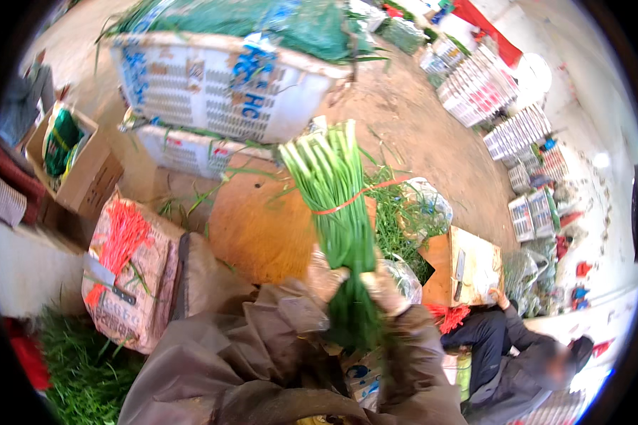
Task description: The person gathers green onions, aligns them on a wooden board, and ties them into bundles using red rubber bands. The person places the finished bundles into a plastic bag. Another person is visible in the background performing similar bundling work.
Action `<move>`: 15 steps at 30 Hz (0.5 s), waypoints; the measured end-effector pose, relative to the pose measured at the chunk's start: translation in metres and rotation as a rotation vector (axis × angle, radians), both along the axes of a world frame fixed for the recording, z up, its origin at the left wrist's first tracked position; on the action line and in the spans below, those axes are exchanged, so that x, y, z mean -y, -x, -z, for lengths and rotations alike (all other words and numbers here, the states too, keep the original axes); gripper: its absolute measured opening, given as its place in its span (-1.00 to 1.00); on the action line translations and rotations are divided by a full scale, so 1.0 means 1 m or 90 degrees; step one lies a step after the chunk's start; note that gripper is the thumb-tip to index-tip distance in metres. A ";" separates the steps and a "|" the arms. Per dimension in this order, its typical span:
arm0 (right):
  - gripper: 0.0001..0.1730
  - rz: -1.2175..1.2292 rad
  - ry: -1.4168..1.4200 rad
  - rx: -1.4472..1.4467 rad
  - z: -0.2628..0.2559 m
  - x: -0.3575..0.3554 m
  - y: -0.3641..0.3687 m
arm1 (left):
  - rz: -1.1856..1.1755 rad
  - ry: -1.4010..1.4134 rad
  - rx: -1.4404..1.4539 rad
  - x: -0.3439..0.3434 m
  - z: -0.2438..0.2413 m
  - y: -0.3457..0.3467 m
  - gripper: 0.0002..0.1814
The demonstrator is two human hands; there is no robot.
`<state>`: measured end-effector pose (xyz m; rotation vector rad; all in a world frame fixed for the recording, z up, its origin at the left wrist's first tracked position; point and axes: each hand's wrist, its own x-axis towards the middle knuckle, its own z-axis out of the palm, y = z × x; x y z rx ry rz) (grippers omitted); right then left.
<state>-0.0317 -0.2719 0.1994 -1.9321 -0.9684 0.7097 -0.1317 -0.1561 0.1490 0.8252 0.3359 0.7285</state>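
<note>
Both of my hands, in thin pale gloves, hold a bundle of long green leafy stalks, perhaps garlic chives (332, 191), with the pale cut ends pointing away from me. An orange-red tie (345, 204) goes around its middle, one end sticking out to the right. My left hand (323, 275) grips the lower leaves from the left; my right hand (385, 289) closes on them from the right. Beneath the bundle is an orange-brown board (260, 223). To the left, a cleaver (106, 279) and a heap of orange-red ties (122, 234) lie on stacked sacks (138, 319).
White plastic crates (191, 87) under green netting (244, 26) stand ahead. A cardboard box (93, 170) is at the left, loose greens (80, 361) at lower left. At right, a seated person (515, 361) is beside a board (478, 265) with another cleaver (460, 271). Trimmings (399, 223) litter the floor.
</note>
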 end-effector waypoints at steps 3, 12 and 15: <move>-0.24 0.051 -0.133 -0.104 0.101 -0.058 0.044 | -0.010 -0.251 -0.172 -0.057 0.028 0.024 -0.20; -0.38 -0.088 0.081 -0.481 0.143 -0.096 0.129 | 0.460 -0.805 -0.849 -0.176 0.064 0.039 -0.22; -0.54 -0.302 0.258 -0.132 0.106 -0.049 0.099 | 0.380 -0.839 -0.919 -0.198 0.053 0.049 -0.23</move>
